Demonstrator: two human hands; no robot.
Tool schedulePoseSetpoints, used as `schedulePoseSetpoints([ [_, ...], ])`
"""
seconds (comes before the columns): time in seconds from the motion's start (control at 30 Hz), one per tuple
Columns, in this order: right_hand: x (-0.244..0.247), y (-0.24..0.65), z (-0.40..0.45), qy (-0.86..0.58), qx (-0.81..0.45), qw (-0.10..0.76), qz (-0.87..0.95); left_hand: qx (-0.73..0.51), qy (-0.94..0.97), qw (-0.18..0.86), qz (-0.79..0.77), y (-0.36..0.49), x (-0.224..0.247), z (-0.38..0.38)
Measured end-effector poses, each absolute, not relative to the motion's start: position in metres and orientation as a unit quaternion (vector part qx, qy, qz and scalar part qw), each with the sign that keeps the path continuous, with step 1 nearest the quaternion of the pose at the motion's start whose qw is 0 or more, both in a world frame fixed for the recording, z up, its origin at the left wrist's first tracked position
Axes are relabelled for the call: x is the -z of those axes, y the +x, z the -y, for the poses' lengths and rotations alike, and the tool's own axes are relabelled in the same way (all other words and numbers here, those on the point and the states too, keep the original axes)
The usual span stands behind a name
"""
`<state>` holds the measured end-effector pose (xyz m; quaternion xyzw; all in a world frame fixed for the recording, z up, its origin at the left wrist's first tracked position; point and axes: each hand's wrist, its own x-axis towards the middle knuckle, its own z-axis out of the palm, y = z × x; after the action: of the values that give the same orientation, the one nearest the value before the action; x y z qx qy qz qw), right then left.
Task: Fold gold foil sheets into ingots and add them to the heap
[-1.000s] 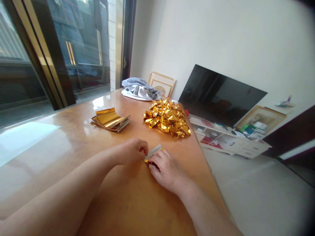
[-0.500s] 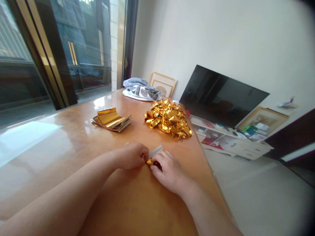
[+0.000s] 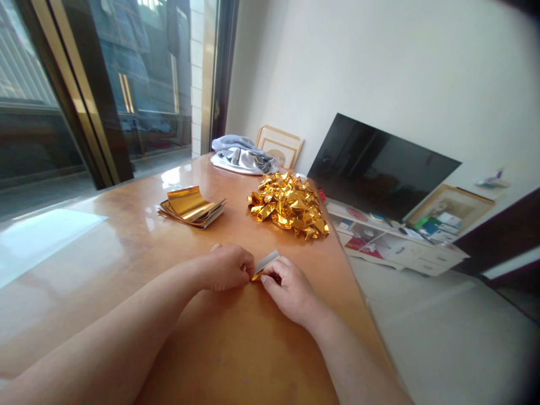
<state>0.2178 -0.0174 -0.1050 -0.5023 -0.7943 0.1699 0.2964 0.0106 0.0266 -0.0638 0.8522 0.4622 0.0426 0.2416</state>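
Note:
A small sheet of gold foil paper (image 3: pixel 266 261), its pale grey back showing in a strip and a bit of gold below, lies between my two hands at the middle of the table. My left hand (image 3: pixel 230 268) pinches its left end, fingers curled. On the right end, my right hand (image 3: pixel 289 287) is closed with thumb and fingertips on the paper. The hands hide much of the sheet. Beyond them to the left lies a stack of gold foil sheets (image 3: pixel 192 207), the top one curling up. A heap of folded gold foil pieces (image 3: pixel 291 205) sits farther off to the right.
The glossy wooden table (image 3: pixel 228 349) has its right edge close to my right forearm. Folded clothes (image 3: pixel 242 154) and a picture frame (image 3: pixel 280 145) are at its far end. A television (image 3: pixel 379 166) stands on a white cabinet (image 3: pixel 392 242); a glass door (image 3: pixel 139 79) is at left.
My right hand has its thumb and fingers drawn closer together on the foil paper. My left hand stays in nearly the same place.

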Motion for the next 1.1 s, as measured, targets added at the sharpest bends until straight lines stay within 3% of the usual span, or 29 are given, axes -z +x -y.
schedulePoseSetpoints([
  [0.4, 0.111, 0.216, 0.014, -0.53, -0.142, 0.315, 0.774, -0.038, 0.844, 0.234, -0.48, 0.014, 0.067, -0.028],
  [1.1, 0.117, 0.215, 0.013, -0.534, -0.137, 0.319, 0.771, -0.054, 0.862, 0.119, -0.49, 0.024, 0.076, -0.02],
])
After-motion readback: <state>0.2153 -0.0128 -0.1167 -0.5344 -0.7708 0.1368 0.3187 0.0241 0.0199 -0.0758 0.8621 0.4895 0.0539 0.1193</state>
